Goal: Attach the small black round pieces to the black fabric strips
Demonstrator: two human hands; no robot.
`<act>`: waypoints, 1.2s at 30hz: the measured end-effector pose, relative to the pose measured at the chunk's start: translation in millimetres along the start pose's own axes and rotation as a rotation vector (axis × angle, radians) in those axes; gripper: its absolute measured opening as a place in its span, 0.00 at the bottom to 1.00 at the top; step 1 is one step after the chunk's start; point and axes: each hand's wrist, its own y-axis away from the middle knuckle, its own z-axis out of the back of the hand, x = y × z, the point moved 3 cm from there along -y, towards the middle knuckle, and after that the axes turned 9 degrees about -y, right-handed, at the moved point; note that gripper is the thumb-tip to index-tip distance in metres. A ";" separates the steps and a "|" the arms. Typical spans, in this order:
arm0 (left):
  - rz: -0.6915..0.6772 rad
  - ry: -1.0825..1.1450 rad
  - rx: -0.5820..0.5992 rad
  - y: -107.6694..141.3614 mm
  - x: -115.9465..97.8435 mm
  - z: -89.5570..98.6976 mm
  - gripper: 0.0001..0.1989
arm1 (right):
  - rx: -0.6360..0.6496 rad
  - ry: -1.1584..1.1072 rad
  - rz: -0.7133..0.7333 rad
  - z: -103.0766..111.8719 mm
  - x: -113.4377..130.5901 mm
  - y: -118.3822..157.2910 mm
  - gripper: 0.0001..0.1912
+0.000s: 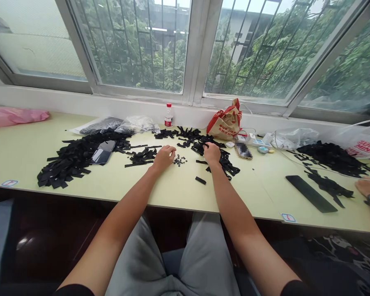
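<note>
My left hand (165,158) rests at the table's middle with its fingers curled together. Whatever it may hold is too small to make out. Just right of its fingertips lies a scatter of small dark round pieces (180,160), like snaps or buttons. My right hand (212,153) is at a loose heap of black fabric strips (229,164), its fingers closed on a black strip there. More black strips (141,156) lie beside my left hand. One short black strip (200,180) sits alone, closer to me.
A large pile of black strips (67,160) and a phone (103,152) are at left. Behind stand a red-capped bottle (168,116) and a paper bag (226,123). At right lie a dark flat bar (311,194), more strips (332,158) and another person's hand (369,187).
</note>
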 end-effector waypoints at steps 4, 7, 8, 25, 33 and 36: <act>-0.007 0.055 -0.115 -10.4 -17.5 2.4 0.14 | 0.018 -0.299 0.063 9.4 -2.9 -15.9 0.13; 0.017 0.254 -0.009 -29.6 -33.6 -9.1 0.21 | 0.193 -0.641 0.007 1.2 -4.8 -12.6 0.17; 0.052 0.336 0.047 -36.5 -37.8 -14.7 0.26 | 0.270 -0.747 -0.010 -3.3 -3.6 -8.3 0.19; 0.228 0.731 0.206 -41.6 -47.1 -35.5 0.17 | 0.833 -1.139 -0.302 -9.2 23.8 36.3 0.09; 0.267 0.753 0.234 -41.8 -42.6 -35.8 0.19 | 0.794 -1.164 -0.302 -7.9 25.7 36.0 0.10; 0.331 0.862 0.217 -43.0 -36.8 -40.0 0.19 | 0.766 -1.182 -0.323 -6.5 27.2 36.5 0.09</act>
